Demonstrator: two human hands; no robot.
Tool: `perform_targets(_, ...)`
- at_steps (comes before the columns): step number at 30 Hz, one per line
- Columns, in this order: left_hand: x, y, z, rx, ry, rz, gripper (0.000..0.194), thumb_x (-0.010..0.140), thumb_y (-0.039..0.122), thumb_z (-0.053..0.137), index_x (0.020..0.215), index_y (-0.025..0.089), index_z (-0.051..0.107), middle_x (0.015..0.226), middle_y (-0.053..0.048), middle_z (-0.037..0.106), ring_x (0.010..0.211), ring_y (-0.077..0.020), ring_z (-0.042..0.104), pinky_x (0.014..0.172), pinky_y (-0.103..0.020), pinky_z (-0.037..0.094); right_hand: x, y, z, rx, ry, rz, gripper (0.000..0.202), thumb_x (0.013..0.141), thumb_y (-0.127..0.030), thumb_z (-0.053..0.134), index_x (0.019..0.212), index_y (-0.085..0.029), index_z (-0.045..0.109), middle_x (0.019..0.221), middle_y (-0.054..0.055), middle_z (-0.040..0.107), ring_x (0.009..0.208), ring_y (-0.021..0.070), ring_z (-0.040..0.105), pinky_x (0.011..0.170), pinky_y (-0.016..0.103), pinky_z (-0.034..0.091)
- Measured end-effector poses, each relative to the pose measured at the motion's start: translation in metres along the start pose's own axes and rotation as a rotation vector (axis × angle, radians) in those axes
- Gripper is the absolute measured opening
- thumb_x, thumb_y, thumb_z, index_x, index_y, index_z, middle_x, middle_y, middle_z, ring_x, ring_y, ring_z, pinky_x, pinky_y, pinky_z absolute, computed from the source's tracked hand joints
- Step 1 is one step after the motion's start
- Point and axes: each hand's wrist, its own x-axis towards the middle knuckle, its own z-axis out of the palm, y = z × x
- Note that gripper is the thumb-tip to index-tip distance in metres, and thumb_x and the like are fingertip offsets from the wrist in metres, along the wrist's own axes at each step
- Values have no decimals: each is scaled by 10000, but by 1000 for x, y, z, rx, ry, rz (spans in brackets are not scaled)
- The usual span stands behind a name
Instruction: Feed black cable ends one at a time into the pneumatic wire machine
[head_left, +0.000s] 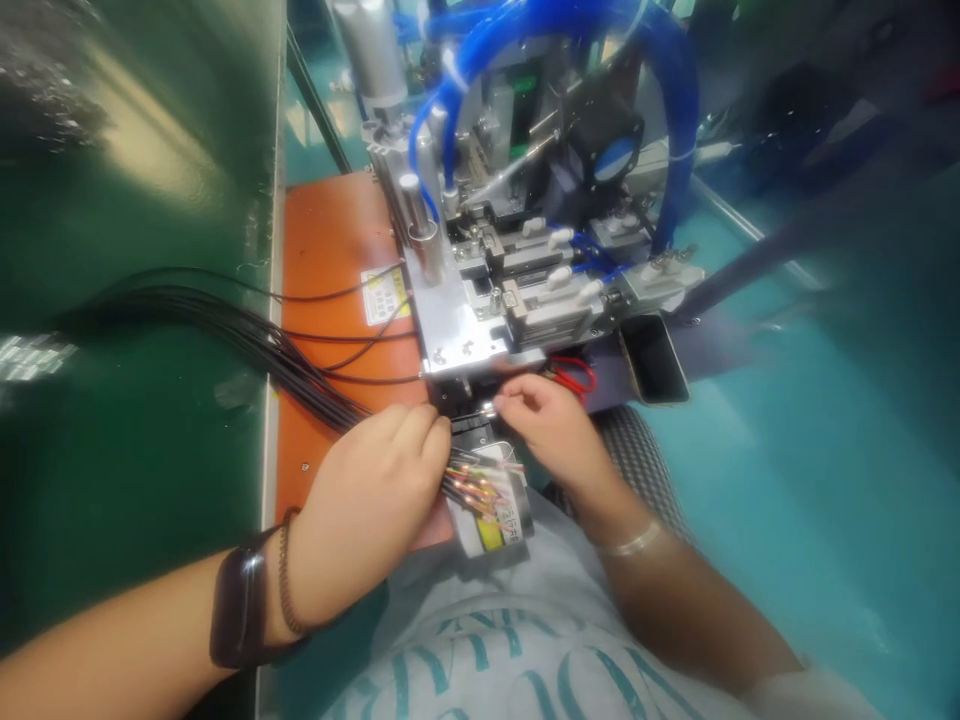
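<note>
Black cables (187, 305) run in a loose bunch across the orange board (337, 225), and our L hand (379, 490) is on them, fingers curled tight together & clamped round the bundle near its stripped end. Coloured wire ends (476, 487) poke out past our fist, over a white & yellow label (491, 538). A few strands go separately over the board to the metal machine (454, 320).

Our R hand (553, 420) is at the machine's near end, thumb + index tips close together right at a small shiny bit (489, 409); can't tell if they're clamped on it, too blurry tbh. Red wires (577, 376) sit just behind that hand. Blue tubes (679, 110) arch over the machine, w/ a dark-screened phone (655, 360) near its R side. Black band (240, 605) on our L wrist btw.
</note>
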Motion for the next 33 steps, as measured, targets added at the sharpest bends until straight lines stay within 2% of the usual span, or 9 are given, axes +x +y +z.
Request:
perform_targets(3,-4,4,-3,29,9,4,371,730,118,531,1083,38,611,1009,-162,607,905,-293,546,766,-423,494,-5,4,-4,-4,25,-68,96,794,-284,589,779,-191,574,614,-45,457,564,113,447,524,234,373)
perform_targets(5,-5,5,-5,39,-33,-13,429,696,150,586,1109,36,604,879,-131,612,812,-277,543,690,-409,494,-10,4,-10,-82,22,-240,67,812,-232,582,872,-208,599,687,-25,500,629,128,489,582,252,416)
perform_targets(9,-3,3,-6,-9,-76,-26,482,657,224,663,1101,47,602,778,-84,591,717,-240,527,631,-385,486,-18,-3,-29,-317,-256,-739,293,825,-93,538,1047,-261,629,938,32,602,886,178,532,795,334,457)
perform_targets(11,-2,1,-6,-34,-85,-36,434,655,208,656,1063,68,613,776,-78,591,710,-235,528,629,-383,485,-20,-6,-35,-384,-363,-850,342,826,-85,540,1102,-272,617,977,38,610,917,186,516,817,352,460)
perform_targets(15,0,-2,-4,-60,-95,-49,330,696,162,608,1018,91,624,777,-79,608,713,-242,544,635,-392,492,-20,-8,-35,-369,-355,-890,297,833,-130,583,1101,-252,620,958,38,634,901,183,520,807,348,471)
perform_targets(18,1,-6,1,-20,-53,-70,310,762,88,523,1057,99,618,982,-122,650,832,-258,581,729,-409,507,-19,-7,-26,-334,-287,-888,226,833,-131,597,1035,-221,640,925,38,654,876,171,539,799,333,467)
perform_targets(21,4,-11,5,11,-26,-89,359,797,69,479,1136,102,594,1179,-140,607,944,-267,586,809,-420,505,-18,-5,-17,-324,-190,-804,166,841,-132,586,976,-210,646,906,33,667,862,167,561,798,327,463)
perform_targets(28,-2,-10,-2,32,108,5,379,844,145,461,1200,74,569,1124,-164,633,978,-286,592,800,-426,511,-16,-4,-9,-261,47,-628,74,821,-155,625,855,-216,649,858,19,659,856,169,583,779,320,473)
perform_targets(33,-9,-1,-3,-45,90,90,485,784,174,537,1252,46,515,1245,-183,561,1034,-302,556,851,-436,489,-20,-9,-1,-192,-10,-701,78,827,-148,621,850,-218,646,832,12,665,812,154,594,756,309,489)
